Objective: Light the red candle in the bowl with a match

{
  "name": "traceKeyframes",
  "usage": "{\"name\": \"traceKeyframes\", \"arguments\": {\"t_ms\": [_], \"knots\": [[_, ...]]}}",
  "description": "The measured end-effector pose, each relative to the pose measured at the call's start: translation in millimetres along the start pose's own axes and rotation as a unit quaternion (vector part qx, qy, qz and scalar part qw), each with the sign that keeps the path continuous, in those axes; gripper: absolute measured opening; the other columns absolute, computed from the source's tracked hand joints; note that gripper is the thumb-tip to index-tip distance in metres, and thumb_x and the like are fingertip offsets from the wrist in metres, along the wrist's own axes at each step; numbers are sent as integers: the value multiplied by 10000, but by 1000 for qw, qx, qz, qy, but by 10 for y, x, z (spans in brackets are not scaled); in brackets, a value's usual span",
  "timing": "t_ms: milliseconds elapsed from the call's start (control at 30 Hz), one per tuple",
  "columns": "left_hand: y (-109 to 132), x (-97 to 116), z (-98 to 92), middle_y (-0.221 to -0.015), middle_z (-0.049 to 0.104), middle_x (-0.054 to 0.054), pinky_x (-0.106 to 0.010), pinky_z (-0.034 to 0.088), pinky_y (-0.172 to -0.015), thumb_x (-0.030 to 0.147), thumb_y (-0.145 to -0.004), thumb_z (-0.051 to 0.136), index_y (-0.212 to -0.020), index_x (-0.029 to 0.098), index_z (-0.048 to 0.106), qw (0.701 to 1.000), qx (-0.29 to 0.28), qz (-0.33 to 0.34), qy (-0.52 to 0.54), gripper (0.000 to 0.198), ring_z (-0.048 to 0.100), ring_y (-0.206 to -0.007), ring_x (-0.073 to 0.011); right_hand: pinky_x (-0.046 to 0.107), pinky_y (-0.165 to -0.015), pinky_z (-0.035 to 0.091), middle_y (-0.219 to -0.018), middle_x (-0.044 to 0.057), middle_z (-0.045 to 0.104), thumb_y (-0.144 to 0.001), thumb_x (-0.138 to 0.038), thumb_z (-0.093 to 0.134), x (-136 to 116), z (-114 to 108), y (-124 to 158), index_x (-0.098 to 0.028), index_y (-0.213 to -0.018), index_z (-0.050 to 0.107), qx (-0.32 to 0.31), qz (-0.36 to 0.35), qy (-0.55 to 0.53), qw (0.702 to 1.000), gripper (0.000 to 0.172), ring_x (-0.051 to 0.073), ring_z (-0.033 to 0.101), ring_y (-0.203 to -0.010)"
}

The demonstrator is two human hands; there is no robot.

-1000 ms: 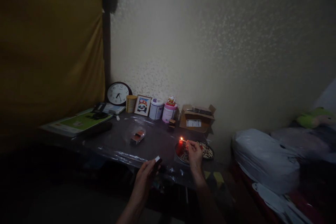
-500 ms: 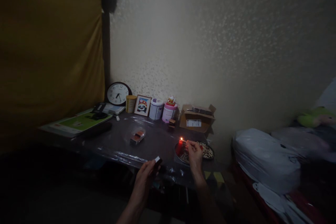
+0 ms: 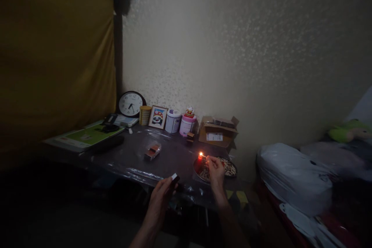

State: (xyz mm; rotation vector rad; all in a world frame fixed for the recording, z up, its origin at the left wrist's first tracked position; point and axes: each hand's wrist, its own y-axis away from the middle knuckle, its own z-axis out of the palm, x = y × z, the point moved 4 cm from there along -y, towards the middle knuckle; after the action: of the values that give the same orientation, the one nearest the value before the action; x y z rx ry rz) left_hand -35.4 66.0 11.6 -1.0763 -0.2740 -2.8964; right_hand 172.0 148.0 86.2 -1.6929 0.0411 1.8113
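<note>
My right hand (image 3: pixel 215 168) pinches a thin matchstick (image 3: pixel 204 156), whose far end meets a small flame (image 3: pixel 200 154) at the top of a red candle (image 3: pixel 200 159). Beneath them is a round tray (image 3: pixel 231 170) strewn with many matchsticks. Lower and to the left, my left hand (image 3: pixel 162 190) is closed around a small dark matchbox (image 3: pixel 175 178) with a white end. An orange-brown pack of matchboxes (image 3: pixel 152 150), partly in clear wrap, lies on the table (image 3: pixel 171 155) beyond my left hand.
Along the wall stand a clock (image 3: pixel 131 104), a yellow tin (image 3: pixel 144 115), a panda picture (image 3: pixel 157 117), two canisters (image 3: pixel 173 120) and a cardboard box (image 3: pixel 217 133). A small box (image 3: pixel 190 136) sits before them. White bags (image 3: pixel 293 174) lie right.
The flame looks a little larger and brighter. Both hands have stayed almost where they were.
</note>
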Motion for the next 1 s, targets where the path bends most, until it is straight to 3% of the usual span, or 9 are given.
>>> {"name": "traceKeyframes", "arguments": {"t_ms": [300,433,567,633,700,800,867,1000], "knots": [[48,43,50,-779,728,-32,-280,441,-725,358,-570,783,-740,174,654,1000,2,-11,11,282,661,-772,-186,277,-521,472,-573,-9,621,-552,-444,705,-171,-23,51,-171,-658,628,-4,6,-5,1000,303,148,565,-520],[61,60,65,-795,734,-40,-288,443,-730,355,-549,793,-755,168,659,1000,0,-12,13,309,660,-780,-193,248,-488,439,-581,-13,605,-626,-441,696,-587,-177,86,-175,-691,636,-24,4,-21,999,280,125,538,-497],[79,73,83,-800,737,-34,-286,442,-740,359,-584,774,-790,166,665,1000,-6,-6,8,302,660,-789,-187,246,-539,444,-671,-17,581,-679,-434,664,-1098,-502,60,-209,-669,584,-63,-21,-103,993,239,111,523,-546],[86,76,97,-824,738,-40,-290,443,-745,356,-624,749,-816,162,666,1000,-14,-1,1,285,663,-804,-192,256,-535,438,-659,-19,559,-709,-487,600,-1212,-692,31,-221,-648,562,-80,-27,-75,994,275,114,501,-536],[85,76,108,-831,740,-43,-294,444,-744,355,-645,734,-823,160,665,1000,-18,3,0,273,670,-806,-197,272,-537,442,-632,-11,569,-683,-522,591,-1195,-875,-4,-218,-630,578,-91,-20,30,995,308,135,508,-538],[73,58,114,-794,744,-29,-289,445,-730,349,-629,746,-782,170,660,1000,-11,1,11,251,678,-778,-195,268,-524,430,-547,-13,572,-531,-427,729,-1073,-1149,-70,-206,-543,598,-66,-12,130,989,257,158,516,-538],[67,34,122,-807,746,-24,-285,445,-737,351,-626,749,-788,179,662,1000,-16,-5,16,252,679,-787,-191,261,-513,427,-541,-10,585,-493,-397,750,-1014,-1319,-117,-203,-542,616,-27,-15,138,990,240,158,524,-535],[80,-10,140,-872,747,-46,-284,443,-769,372,-658,723,-871,171,672,999,-37,-9,2,297,673,-844,-193,289,-561,474,-733,35,674,-637,-514,607,-925,-1514,-212,-210,-719,658,-7,-28,94,995,319,171,587,-603]]}}
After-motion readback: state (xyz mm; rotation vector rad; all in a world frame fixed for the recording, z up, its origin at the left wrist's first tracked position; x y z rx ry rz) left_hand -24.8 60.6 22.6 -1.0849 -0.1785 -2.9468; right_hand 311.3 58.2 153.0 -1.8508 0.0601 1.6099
